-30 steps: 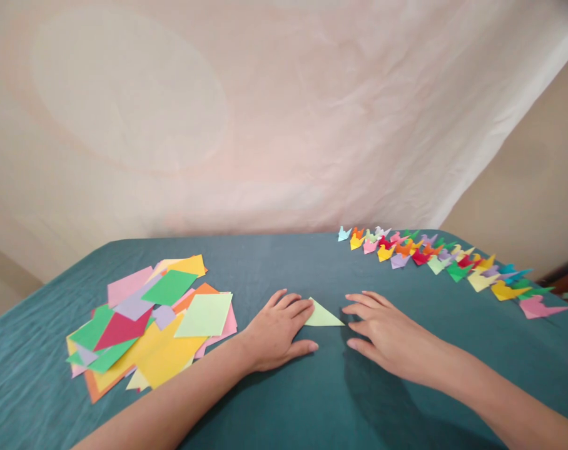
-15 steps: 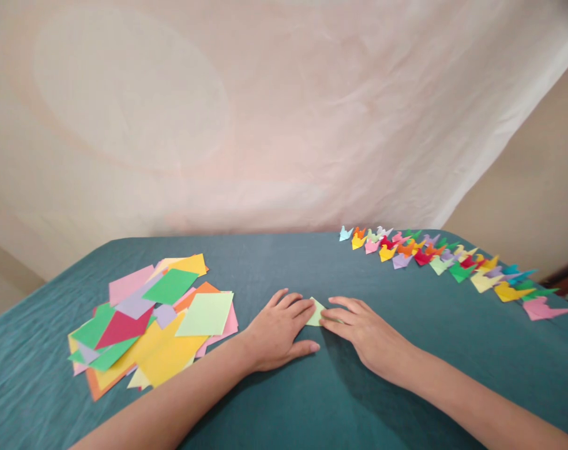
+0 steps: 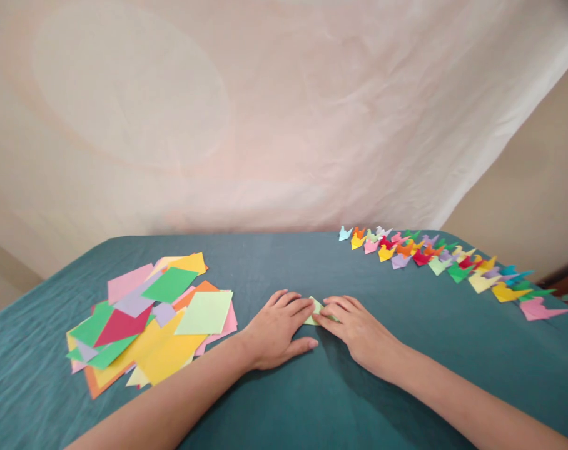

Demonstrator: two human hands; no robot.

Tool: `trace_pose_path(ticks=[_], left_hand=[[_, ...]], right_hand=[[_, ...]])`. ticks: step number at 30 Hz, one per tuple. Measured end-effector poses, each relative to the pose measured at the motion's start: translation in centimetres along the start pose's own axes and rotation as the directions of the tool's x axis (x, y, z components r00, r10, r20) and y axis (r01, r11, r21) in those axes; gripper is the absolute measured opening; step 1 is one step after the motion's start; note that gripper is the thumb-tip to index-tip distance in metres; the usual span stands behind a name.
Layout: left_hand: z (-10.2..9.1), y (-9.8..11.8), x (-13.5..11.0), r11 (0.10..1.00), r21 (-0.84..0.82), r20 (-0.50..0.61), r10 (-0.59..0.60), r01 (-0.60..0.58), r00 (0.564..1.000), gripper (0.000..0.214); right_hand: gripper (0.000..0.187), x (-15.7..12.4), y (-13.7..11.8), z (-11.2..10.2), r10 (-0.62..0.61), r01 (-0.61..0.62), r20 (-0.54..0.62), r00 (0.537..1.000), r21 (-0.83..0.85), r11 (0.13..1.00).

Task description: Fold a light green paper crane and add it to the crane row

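A small pale green piece of paper lies on the dark teal cloth of the counter, directly between the two hands and mostly covered by them, its upper corner showing in the gap. The left hand rests palm down, the tips of its fingers over the paper's left part; these fingers lie close together, with the thumb held out to the side on the cloth. The right hand reaches in from the other side, its fingers bent and slightly spread over the paper's right part; whether they pinch it or only press it, I cannot tell. A loose pile of coloured sheets spreads near the left forearm, a pale green square on top. Paper birds in many colours stand in slanting rows along the far right.
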State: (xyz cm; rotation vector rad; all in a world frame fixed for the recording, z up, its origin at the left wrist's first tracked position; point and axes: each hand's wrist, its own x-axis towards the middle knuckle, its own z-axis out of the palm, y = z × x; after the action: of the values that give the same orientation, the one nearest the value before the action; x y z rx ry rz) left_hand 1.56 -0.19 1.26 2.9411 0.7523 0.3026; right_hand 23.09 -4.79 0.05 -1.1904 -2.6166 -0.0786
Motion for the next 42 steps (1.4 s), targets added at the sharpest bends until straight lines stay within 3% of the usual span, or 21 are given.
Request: trace_pose_path(ticks=[5,13,25,42], left_hand=[[-0.1,0.1,0.0,1.000,-0.012,-0.022,0.004,-0.004,1.000,0.051],[-0.5,2.0,-0.1,0.981,0.190,-0.062,0.062,-0.049,0.996,0.023],[-0.5,2.8,-0.1,0.979,0.204,-0.045,0.036,-0.026,0.998,0.034],[-1.6,2.6,-0.1,0.959,0.282,-0.013,0.004,-0.001,1.000,0.030]], right_hand=[[0.033,0.1,-0.2,0.3,-0.011,0.011,0.002,1.000,-0.076,0.997],[0.030,0.2,-0.6,0.2,-0.003,0.002,-0.013,1.000,-0.072,0.997],[0.031,0.3,-0.5,0.0,0.025,-0.024,0.017,1.000,-0.062,0.998],[0.029,0.4,-0.6,-0.2,0.009,-0.008,0.013,1.000,-0.090,0.996]])
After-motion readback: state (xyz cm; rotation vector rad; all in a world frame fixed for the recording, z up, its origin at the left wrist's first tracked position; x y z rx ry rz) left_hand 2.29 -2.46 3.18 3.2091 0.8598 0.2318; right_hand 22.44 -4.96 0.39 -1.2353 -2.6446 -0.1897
